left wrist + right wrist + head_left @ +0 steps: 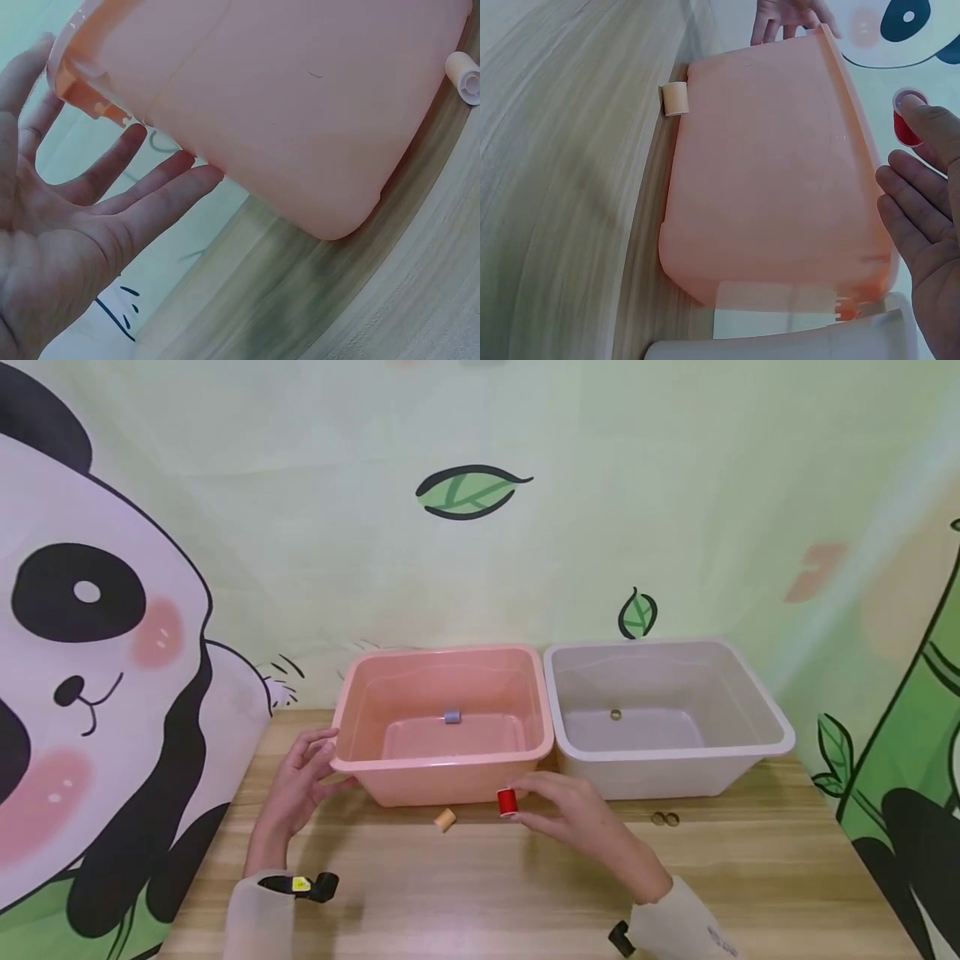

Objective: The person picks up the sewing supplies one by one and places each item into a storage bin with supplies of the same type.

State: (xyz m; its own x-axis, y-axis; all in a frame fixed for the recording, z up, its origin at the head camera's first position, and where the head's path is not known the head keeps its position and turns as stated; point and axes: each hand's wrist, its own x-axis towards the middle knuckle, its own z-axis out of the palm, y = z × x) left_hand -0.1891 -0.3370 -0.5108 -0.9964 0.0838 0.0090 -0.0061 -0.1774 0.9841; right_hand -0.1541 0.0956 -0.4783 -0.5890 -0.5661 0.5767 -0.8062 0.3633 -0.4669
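Red spool (507,802): head, right-wrist views only

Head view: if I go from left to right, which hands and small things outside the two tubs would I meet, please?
Left hand → orange spool → red spool → right hand → two brass-coloured rings.

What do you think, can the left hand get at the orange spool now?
Likely yes: the left hand is beside the pink tub, and the table leading to the orange spool looks free.
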